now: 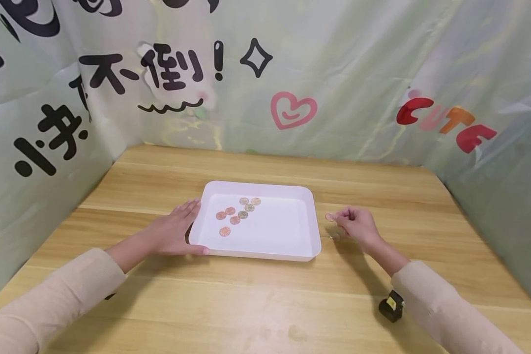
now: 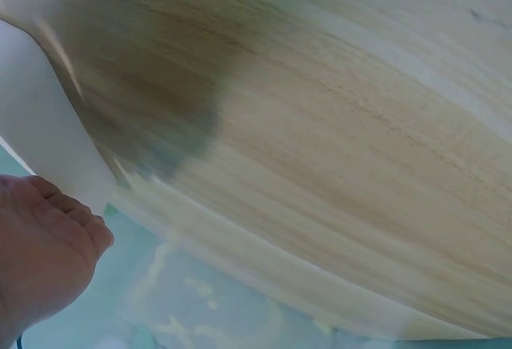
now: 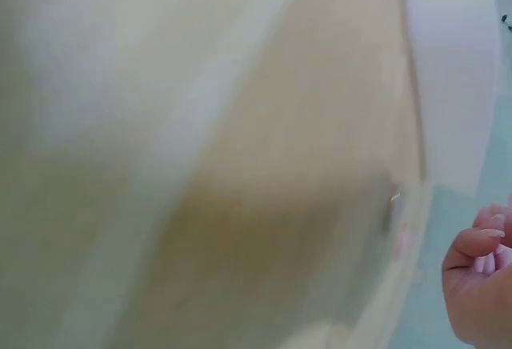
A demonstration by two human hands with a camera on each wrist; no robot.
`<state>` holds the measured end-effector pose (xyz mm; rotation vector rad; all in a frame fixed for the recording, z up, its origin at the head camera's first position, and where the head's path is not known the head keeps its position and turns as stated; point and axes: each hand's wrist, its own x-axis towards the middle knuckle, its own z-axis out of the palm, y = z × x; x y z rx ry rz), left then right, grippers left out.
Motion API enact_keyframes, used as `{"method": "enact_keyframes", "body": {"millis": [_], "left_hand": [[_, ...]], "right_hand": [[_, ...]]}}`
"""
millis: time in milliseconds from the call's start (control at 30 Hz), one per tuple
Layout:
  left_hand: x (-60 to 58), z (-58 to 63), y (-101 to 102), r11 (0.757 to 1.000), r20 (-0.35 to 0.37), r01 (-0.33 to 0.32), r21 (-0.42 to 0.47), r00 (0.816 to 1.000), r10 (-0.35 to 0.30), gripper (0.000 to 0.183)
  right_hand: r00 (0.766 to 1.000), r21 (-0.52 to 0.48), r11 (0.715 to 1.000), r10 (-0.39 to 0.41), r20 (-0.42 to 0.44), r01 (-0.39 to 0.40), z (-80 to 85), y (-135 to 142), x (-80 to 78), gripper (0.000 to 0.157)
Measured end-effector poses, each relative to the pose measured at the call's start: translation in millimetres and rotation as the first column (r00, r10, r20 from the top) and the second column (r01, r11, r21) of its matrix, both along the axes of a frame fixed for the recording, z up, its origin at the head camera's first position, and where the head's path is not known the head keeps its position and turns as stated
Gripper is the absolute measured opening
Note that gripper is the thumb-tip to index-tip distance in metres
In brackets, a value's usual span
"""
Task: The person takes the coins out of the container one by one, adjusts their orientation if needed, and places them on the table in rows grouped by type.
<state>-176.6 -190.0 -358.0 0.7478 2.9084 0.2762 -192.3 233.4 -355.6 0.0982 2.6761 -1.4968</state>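
A shallow white tray (image 1: 274, 231) stands mid-table with several round coins (image 1: 224, 231), some copper-coloured and some duller, lying flat in its left half. My left hand (image 1: 172, 233) rests against the tray's left side, fingers stretched along the rim and thumb at the near corner. Right of the tray, my right hand (image 1: 358, 226) pinches one coppery coin (image 1: 329, 217) between thumb and fingertips, above the table. Below it on the wood lies a small shiny round piece (image 1: 334, 236), too small to make out clearly. In the right wrist view the curled fingers (image 3: 480, 241) show, the held coin hidden.
The wooden table (image 1: 248, 305) meets a printed cloth (image 1: 354, 73) at the back and both sides. A small black object with a yellow label (image 1: 391, 306) sits beside the right cuff.
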Motion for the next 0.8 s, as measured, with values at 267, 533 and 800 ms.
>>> {"method": "enact_keyframes", "body": {"millis": [267, 533, 800], "left_hand": [[-0.4, 3.3, 0.6, 1.000, 0.018, -0.009, -0.002, 1.000, 0.009, 0.113], [-0.2, 3.0, 1.5, 1.000, 0.014, 0.001, -0.020, 1.000, -0.001, 0.113], [0.5, 3.8, 1.7, 1.000, 0.008, 0.006, -0.021, 1.000, -0.006, 0.112]], "right_hand": [[0.994, -0.179, 0.981, 0.063, -0.091, -0.078, 18.9, -37.8, -6.8, 0.015], [0.985, -0.192, 0.970, 0.131, -0.108, -0.150, 19.2, -78.8, -13.2, 0.015], [0.973, -0.215, 0.952, 0.196, -0.120, -0.219, 15.7, -123.1, -16.0, 0.015]]}}
